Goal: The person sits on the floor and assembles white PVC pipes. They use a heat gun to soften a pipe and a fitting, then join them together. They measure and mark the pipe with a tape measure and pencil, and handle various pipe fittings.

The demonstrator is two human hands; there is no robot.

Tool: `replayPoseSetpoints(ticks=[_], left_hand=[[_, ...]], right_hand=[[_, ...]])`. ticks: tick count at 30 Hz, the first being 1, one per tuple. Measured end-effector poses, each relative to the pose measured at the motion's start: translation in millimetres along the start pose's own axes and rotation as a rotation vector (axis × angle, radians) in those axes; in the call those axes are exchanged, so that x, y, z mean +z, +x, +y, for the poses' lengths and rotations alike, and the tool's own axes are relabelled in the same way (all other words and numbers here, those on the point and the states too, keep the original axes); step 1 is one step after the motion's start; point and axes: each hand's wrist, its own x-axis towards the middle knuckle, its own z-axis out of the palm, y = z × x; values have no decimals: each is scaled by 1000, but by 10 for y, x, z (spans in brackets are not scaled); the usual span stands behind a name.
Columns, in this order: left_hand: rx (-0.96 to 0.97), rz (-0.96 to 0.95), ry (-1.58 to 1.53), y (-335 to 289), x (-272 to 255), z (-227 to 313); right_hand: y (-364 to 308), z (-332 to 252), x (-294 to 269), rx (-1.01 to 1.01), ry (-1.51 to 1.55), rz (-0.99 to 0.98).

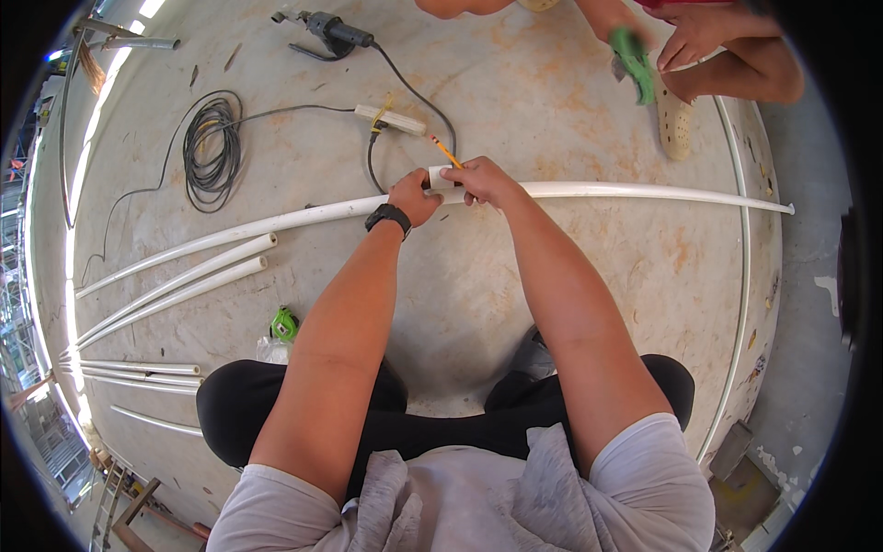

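A long white plastic pipe lies across the floor in front of me. A short white piece sits against it between my hands; I cannot tell whether it is a pipe offcut or a wrap. My left hand, with a black watch on the wrist, is closed with thumb and fingers at the left side of that piece. My right hand is closed around a yellow pencil, its thumb by the right side of the piece. The pencil's eraser end points up and away to the left.
Beyond the pipe lie a power strip, a coiled black cable and a corded power tool. Shorter white pipes lie at left, near a green tape measure. Another person's green-gloved hand is at far right.
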Motion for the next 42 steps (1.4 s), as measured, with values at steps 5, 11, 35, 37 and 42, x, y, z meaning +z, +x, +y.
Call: replayPoseSetpoints(ticks=[5, 11, 35, 37, 42], left_hand=[[-11, -11, 6, -2, -9, 15], [-36, -31, 3, -7, -34, 48], [3, -7, 30, 21, 22, -31], [3, -8, 22, 19, 16, -24], [-8, -17, 4, 13, 2, 1]], right_hand=[[9, 4, -2, 8, -6, 3], [3, 5, -11, -23, 1, 1], [-31, 1, 8, -28, 26, 20], [-28, -1, 7, -23, 18, 19], [-15, 0, 6, -18, -2, 23]])
